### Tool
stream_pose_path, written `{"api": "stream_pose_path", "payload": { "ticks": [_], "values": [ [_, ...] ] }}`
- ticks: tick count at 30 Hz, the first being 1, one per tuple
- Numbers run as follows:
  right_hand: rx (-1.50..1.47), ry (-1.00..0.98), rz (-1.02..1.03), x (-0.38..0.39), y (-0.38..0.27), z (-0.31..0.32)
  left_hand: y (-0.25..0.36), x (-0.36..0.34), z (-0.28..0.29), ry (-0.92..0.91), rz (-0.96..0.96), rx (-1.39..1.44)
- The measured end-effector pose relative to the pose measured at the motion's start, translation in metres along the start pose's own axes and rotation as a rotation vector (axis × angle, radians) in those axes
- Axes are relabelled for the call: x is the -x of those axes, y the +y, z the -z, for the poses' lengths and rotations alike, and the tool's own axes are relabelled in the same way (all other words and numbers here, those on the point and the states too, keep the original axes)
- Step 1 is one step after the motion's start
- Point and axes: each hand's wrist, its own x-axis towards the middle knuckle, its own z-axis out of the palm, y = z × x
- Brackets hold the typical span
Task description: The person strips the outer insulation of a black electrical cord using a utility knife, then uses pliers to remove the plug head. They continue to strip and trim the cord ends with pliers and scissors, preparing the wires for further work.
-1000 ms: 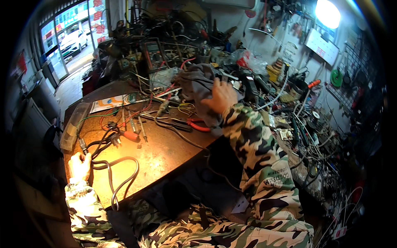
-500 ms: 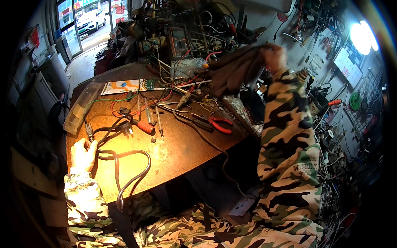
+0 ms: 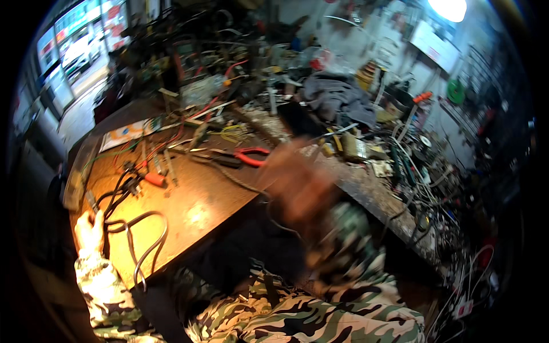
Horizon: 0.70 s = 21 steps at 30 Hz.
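My left hand (image 3: 90,233) rests at the left edge of the wooden bench top (image 3: 189,200), its fingers closed round a black power cord (image 3: 163,226). The cord loops over the front of the bench, and its plug (image 3: 135,187) lies farther in. My right hand (image 3: 300,183) is smeared by motion above the bench's right front edge, so its fingers cannot be made out. Just beyond it are red-handled pliers (image 3: 251,156). A crumpled grey cloth (image 3: 340,97) lies on the clutter at the back right.
An orange-handled screwdriver (image 3: 154,179) and thin probes (image 3: 170,167) lie mid-bench. A clear plastic box (image 3: 80,180) stands along the left side. Red and green wires cross the far part. Tangled cables (image 3: 420,154) and scrap parts crowd the right side.
My right hand has let go of the cloth, now lying at the back right, and has swung down toward me. The view has shifted right. My left hand stays on the cord.
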Motion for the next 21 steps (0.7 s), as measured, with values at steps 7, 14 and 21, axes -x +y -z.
{"api": "stream_pose_path", "payload": {
  "ticks": [7,14,21],
  "values": [
    [-0.557,-0.589,-0.925,0.238,0.037,-0.135,-0.003,-0.005,-0.004,0.031,-0.033,0.005],
    [-0.225,0.142,-1.299,0.273,0.205,-0.147,0.018,0.006,0.004,0.057,0.046,0.020],
    [-0.817,0.765,-1.102,0.291,0.294,-0.127,0.030,0.006,0.002,0.017,0.128,0.009]
  ]
}}
